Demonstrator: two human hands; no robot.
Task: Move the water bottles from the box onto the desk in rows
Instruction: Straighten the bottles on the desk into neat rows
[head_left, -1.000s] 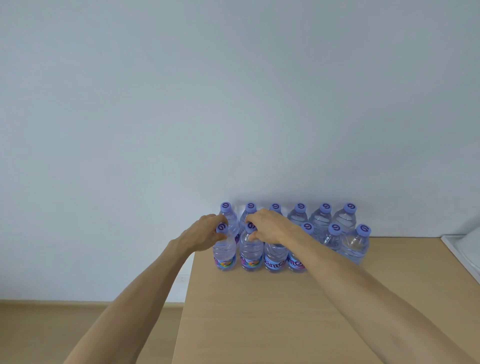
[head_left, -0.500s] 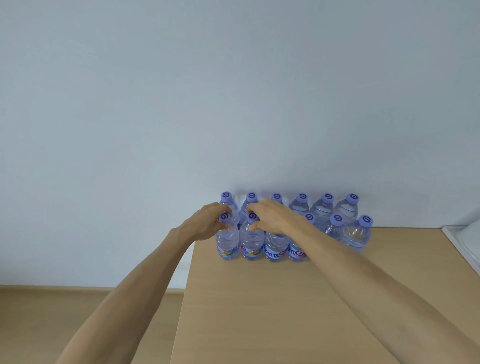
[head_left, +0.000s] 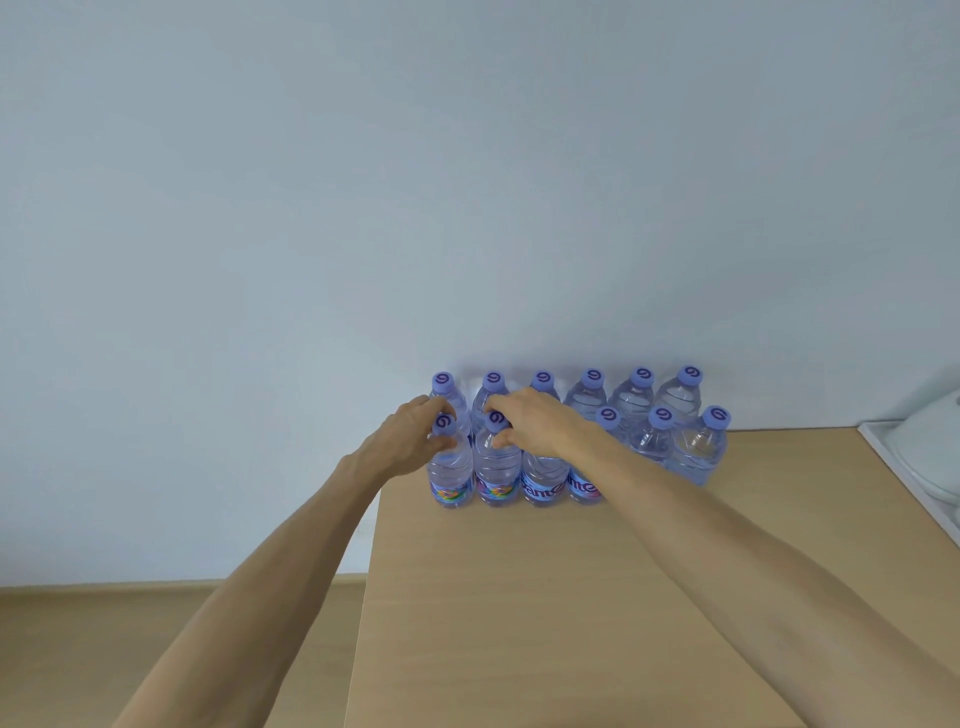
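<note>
Two rows of clear water bottles with purple caps stand on the wooden desk (head_left: 571, 597) against the wall. My left hand (head_left: 410, 441) grips the neck of the leftmost front bottle (head_left: 450, 475), which stands on the desk. My right hand (head_left: 535, 421) grips the neck of the second front bottle (head_left: 496, 473) beside it. The back row (head_left: 639, 397) and the right end of the front row (head_left: 698, 452) are untouched. No box is in view.
The desk's left edge runs just left of the bottles, with wooden floor (head_left: 156, 649) below it. A white object (head_left: 930, 457) sits at the desk's right edge. The blank wall (head_left: 467, 208) rises directly behind the bottles.
Both hands stay on the two leftmost front bottles. The view has tilted slightly, so the bottles sit a little higher in the frame.
</note>
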